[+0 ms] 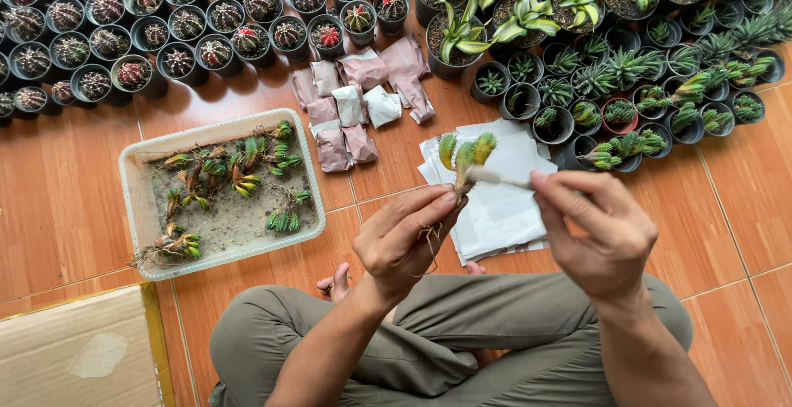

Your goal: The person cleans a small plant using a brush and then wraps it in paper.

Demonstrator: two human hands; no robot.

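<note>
Head view: left hand (408,238) pinching small green-yellow plant (464,158) with bare roots, held upright above crossed legs; right hand (598,230) at 3 o'clock, pinching white brush (499,178) against stem.

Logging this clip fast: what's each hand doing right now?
Left hand: closed on a bare-root cactus cutting, held at its base.
Right hand: pinching a thin white stick against the cutting.

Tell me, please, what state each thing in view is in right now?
Left hand: shut on bare-root plant.
Right hand: pinching a white strip at the plant's stem.
Bare-root plant: unpotted, upright, roots dangling.
White tray: holds loose uprooted plants on soil.
Paper-wrapped bundles: wrapped, lying flat.
White sheets: stacked, unused.
</note>
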